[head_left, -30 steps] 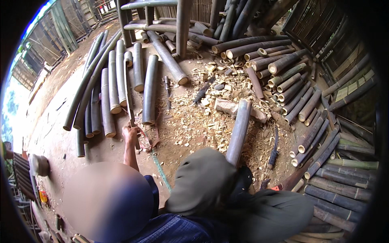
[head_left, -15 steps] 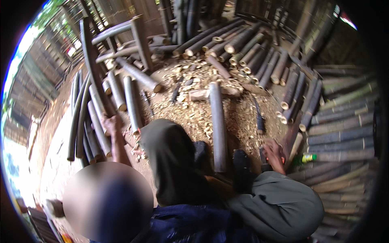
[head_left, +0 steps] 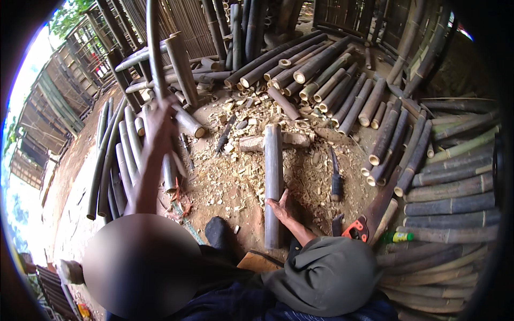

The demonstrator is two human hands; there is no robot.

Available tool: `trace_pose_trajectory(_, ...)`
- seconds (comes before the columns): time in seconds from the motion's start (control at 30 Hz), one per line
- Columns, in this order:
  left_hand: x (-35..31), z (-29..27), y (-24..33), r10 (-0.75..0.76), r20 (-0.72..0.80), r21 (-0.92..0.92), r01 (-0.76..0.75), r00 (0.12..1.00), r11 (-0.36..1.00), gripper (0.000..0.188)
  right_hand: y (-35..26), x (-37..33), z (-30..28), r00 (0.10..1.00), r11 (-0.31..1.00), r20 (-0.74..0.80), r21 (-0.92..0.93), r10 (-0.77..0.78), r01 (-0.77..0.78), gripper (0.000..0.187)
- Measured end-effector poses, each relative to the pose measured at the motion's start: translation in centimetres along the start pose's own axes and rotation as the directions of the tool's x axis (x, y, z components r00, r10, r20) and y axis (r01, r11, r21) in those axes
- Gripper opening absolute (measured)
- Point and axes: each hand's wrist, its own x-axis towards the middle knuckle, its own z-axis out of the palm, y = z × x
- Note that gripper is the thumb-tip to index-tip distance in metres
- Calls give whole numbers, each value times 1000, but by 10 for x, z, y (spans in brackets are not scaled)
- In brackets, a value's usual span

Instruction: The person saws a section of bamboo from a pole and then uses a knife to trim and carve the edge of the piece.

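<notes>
My left hand (head_left: 167, 111), blurred by motion, is raised in the left half of the view with its fingers closed around a long bamboo pole (head_left: 155, 51) that stands up nearly vertical. My right hand (head_left: 280, 206) grips the lower part of a grey bamboo tube (head_left: 273, 166) from its right side, thumb pointing up along it. The tube's far end rests on a rough wooden block (head_left: 295, 140) among wood chips.
A knife (head_left: 335, 179) lies right of the tube, another dark-handled blade (head_left: 226, 134) to its left. A handsaw (head_left: 365, 227) with an orange handle and a green bottle (head_left: 399, 236) are at right. Cut bamboo (head_left: 326, 59) is piled around; a bamboo frame (head_left: 182, 69) stands far left.
My left hand has risen and moved right with the bamboo pole. My right hand has left the spot by the saw handle and taken hold of the bamboo tube. The view has shifted slightly.
</notes>
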Motion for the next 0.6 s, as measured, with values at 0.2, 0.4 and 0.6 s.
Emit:
trace_pose_trajectory(0.2, -130, 28, -161, -137, -56, 204, 146, 989, 968, 26, -81, 17, 42, 996, 952, 84, -300, -32, 56, 131)
trace_pose_trajectory(0.4, -225, 87, -217, -533, 89, -125, 540, 841, 832, 25, -84, 16, -3, 998, 876, 47, -482, 52, -23, 123)
trace_pose_trajectory(0.6, -258, 98, -257, -514, 148, -32, 523, 845, 852, 40, -75, -64, -103, 838, 835, -331, -496, -435, 237, 60)
